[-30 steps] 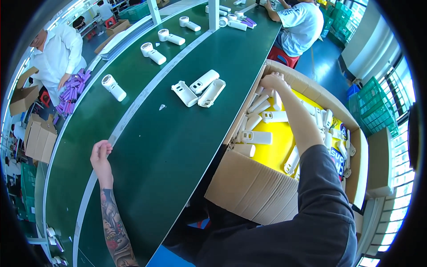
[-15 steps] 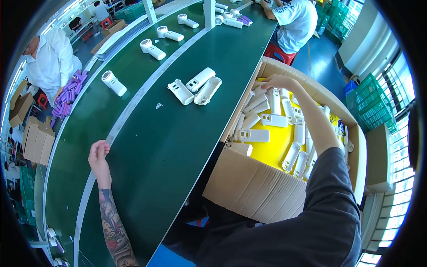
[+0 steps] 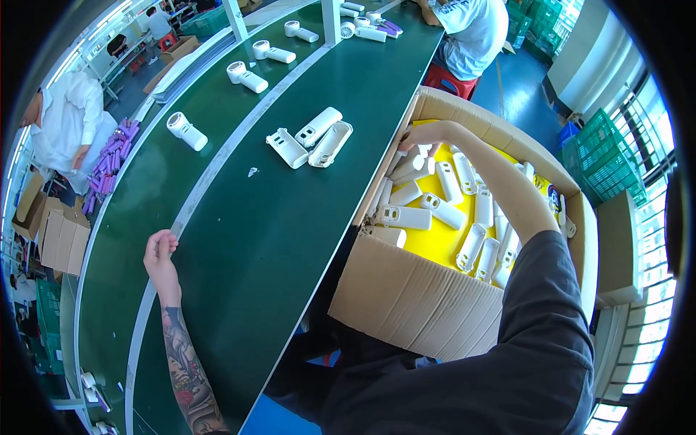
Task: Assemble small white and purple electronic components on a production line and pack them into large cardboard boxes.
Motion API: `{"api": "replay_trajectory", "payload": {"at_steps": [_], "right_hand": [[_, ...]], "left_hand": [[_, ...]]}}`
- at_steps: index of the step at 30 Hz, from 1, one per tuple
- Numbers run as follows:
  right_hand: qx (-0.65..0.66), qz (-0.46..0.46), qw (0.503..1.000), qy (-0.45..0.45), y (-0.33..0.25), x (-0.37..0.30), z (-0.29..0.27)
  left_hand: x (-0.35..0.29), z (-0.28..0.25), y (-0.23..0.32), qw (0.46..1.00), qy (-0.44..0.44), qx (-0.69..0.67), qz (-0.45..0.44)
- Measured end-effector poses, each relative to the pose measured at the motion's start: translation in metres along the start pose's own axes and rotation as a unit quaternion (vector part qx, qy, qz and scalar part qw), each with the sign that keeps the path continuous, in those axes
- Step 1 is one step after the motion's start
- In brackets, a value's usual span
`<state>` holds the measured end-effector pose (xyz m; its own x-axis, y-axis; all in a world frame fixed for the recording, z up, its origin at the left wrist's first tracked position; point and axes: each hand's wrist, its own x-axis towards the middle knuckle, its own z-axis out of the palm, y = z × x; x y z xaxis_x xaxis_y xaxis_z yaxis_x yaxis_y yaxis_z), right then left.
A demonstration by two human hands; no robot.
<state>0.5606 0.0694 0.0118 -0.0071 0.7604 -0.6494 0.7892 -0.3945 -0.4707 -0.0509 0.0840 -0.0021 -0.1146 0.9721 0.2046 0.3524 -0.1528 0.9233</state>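
My left hand (image 3: 162,264) lies over the pale strip on the green table, fingers curled together, with nothing visible in them. My right hand (image 3: 424,135) reaches into a cardboard box (image 3: 413,297) at the right. Its fingers bend down around a white plastic shell (image 3: 415,155) near the box's far left side; the fingertips are partly hidden. More white shells (image 3: 404,217) lie loose over a yellow sheet (image 3: 420,250) in the box. Three white housing pieces (image 3: 319,127) sit together on the table, two with their hollow side up.
White handheld fans (image 3: 187,132) stand spaced along the table's far lane (image 3: 123,239). Purple cylinders (image 3: 112,163) are heaped beyond it, beside a person in white (image 3: 69,123). Another person (image 3: 475,36) sits at the far right. White posts (image 3: 331,22) rise from the table.
My right hand has moved left and down among the shells, toward the box's side. Some shells have shifted. The view has shifted slightly, and my left hand stays in place.
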Motion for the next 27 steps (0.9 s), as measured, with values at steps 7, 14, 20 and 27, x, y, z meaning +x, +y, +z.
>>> {"api": "replay_trajectory", "payload": {"at_steps": [7, 14, 20, 27], "right_hand": [[0.004, 0.017, 0.999, -0.051, 0.009, -0.003, 0.009], [0.034, -0.044, 0.996, -0.066, 0.020, -0.018, 0.024], [0.121, -0.018, 0.990, -0.068, 0.004, -0.040, 0.033], [0.292, 0.046, 0.955, -0.040, -0.012, -0.056, 0.053]], "left_hand": [[0.001, 0.000, 0.001, 1.000, -0.001, 0.015, 0.001], [-0.007, 0.019, 0.018, 0.997, -0.022, 0.046, 0.053], [-0.097, 0.167, 0.120, 0.895, -0.420, -0.024, 0.152], [-0.123, 0.295, 0.161, 0.797, -0.566, 0.209, 0.041]]}}
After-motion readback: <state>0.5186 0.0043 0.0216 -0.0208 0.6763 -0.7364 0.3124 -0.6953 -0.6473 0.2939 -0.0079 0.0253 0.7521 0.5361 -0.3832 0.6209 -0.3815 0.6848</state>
